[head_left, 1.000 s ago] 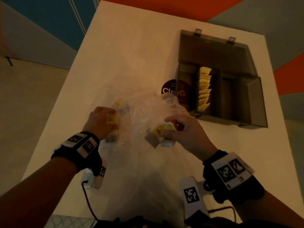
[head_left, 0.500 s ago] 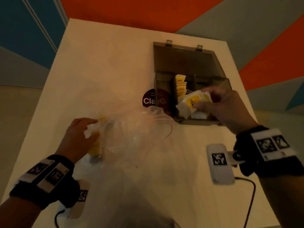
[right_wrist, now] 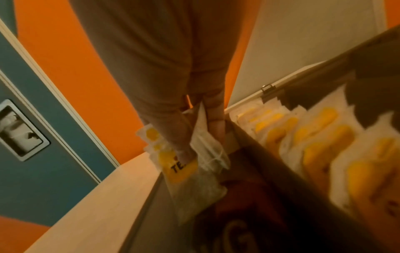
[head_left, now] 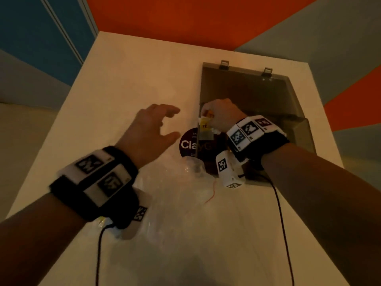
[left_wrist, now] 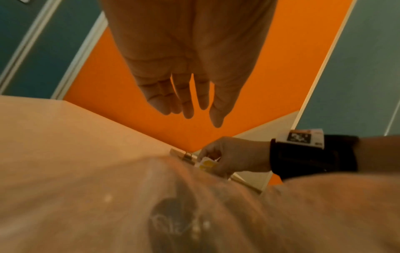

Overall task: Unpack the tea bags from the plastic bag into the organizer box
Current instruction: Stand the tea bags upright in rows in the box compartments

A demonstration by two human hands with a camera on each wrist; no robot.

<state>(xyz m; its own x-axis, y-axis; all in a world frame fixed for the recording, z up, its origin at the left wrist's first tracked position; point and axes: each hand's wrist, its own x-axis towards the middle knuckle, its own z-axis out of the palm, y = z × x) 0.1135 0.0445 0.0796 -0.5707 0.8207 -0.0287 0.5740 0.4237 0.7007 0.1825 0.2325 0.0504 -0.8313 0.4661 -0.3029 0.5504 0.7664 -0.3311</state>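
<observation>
While your right hand (head_left: 221,115) pinched a small bunch of yellow-and-white tea bags (right_wrist: 184,164) inside the organizer box's (head_left: 296,112) leftmost compartment, your left hand (head_left: 150,131) hovered beside the box, fingers spread, above one crumpled plastic bag (head_left: 177,188).

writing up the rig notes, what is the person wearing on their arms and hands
Both forearms are bare, with no sleeves or gloves. The left hand and right hand each have a wide black wrist band carrying white plates printed with black square markers. A small white marker-tagged block hangs under each wrist, trailing a thin black cable.
</observation>
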